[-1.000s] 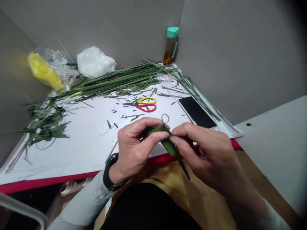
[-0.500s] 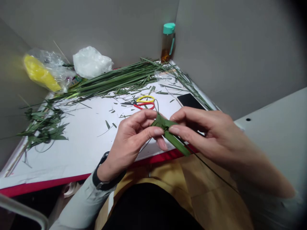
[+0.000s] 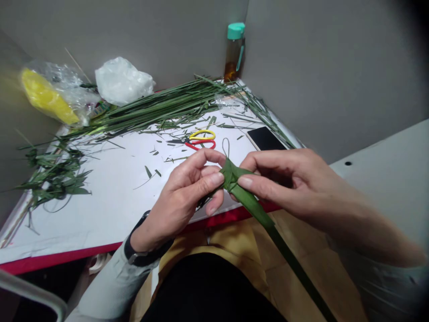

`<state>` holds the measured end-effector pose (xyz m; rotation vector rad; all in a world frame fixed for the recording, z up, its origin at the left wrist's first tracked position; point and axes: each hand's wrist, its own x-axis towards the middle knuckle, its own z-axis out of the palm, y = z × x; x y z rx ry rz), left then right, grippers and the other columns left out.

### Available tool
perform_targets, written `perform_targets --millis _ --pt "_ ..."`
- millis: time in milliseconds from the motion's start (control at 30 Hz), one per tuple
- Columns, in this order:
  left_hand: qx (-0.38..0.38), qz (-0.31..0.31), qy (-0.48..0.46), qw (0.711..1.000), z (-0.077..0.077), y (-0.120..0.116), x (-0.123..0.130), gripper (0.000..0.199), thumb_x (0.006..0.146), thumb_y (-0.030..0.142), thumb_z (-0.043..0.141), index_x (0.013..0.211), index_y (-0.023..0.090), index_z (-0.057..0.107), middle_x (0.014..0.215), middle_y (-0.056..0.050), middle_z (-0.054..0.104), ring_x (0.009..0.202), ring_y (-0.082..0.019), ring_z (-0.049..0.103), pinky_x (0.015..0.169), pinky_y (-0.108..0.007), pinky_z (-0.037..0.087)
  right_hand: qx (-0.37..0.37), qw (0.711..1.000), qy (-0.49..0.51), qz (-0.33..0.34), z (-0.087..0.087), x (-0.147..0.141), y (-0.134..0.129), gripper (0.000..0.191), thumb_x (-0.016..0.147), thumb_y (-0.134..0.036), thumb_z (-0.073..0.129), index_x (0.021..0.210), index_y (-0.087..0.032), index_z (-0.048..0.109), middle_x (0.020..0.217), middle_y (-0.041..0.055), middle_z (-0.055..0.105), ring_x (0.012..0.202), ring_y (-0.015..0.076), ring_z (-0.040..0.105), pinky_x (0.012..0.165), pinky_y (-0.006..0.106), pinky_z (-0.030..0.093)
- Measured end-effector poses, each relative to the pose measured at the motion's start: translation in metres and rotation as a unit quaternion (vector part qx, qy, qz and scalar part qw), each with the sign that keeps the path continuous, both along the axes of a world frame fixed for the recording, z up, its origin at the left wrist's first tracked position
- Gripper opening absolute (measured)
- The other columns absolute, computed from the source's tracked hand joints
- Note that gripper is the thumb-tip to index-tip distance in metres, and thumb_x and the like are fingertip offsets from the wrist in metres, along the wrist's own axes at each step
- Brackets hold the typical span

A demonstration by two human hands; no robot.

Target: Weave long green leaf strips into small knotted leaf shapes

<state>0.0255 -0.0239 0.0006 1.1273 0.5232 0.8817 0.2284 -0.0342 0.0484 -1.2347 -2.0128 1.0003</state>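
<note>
Between my two hands is a folded green leaf weaving point(image 3: 230, 175), with a thin loop standing up from its top. One long leaf strip point(image 3: 284, 248) trails from it down to the lower right, past the table edge. My left hand point(image 3: 189, 190) pinches the weaving's left side between thumb and fingers. On the other side, my right hand point(image 3: 284, 179) is closed on its right edge, thumb on top. Just beyond the hands lie scissors point(image 3: 197, 140) with one yellow and one red handle.
Long green leaves point(image 3: 157, 107) lie in a bundle across the white table point(image 3: 110, 179). Woven leaf pieces point(image 3: 63, 174) sit at the left. Behind are plastic bags point(image 3: 124, 80) and a bottle point(image 3: 233, 53). A phone point(image 3: 266, 138) lies near my right hand.
The weaving has turned so its folded face and upright loop show more. The trailing strip now shows its broad side. My left fingers have shifted slightly left.
</note>
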Motion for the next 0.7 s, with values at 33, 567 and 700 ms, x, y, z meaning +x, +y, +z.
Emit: perform_targets --millis 33,567,700 --pt "-0.006 -0.002 -0.002 1.000 0.0003 0.0001 0.0001 0.009 0.103 0.018 0.057 0.109 0.023 0.061 0.061 0.007 0.056 0.053 -0.004 0.049 0.056 -0.017 0.037 -0.003 1.000 0.003 0.004 -0.0002 0.0002 0.0005 0.023 0.093 -0.019 0.060 0.070 -0.018 0.066 0.057 -0.0072 0.048 0.052 0.0058 0.038 0.046 0.021 0.029" --pt "0.003 0.008 0.009 1.000 0.0030 -0.0054 -0.0009 0.005 0.102 0.020 0.059 0.106 0.023 0.060 0.070 0.006 0.047 0.057 -0.004 0.043 0.052 -0.018 0.031 -0.059 0.997 0.031 0.043 0.0022 -0.0005 -0.0011 0.022 0.093 -0.020 0.057 0.072 -0.018 0.062 0.060 -0.0059 0.048 0.054 0.0059 0.041 0.045 0.019 0.031" --pt "0.003 0.003 0.012 1.000 0.0049 -0.0073 -0.0027 0.007 0.102 0.020 0.059 0.107 0.024 0.060 0.071 0.005 0.047 0.057 -0.005 0.042 0.051 -0.018 0.030 -0.074 0.995 0.049 0.049 0.0004 0.0010 -0.0011 0.022 0.094 -0.022 0.057 0.073 -0.019 0.063 0.060 -0.0055 0.048 0.054 0.0064 0.039 0.044 0.019 0.030"
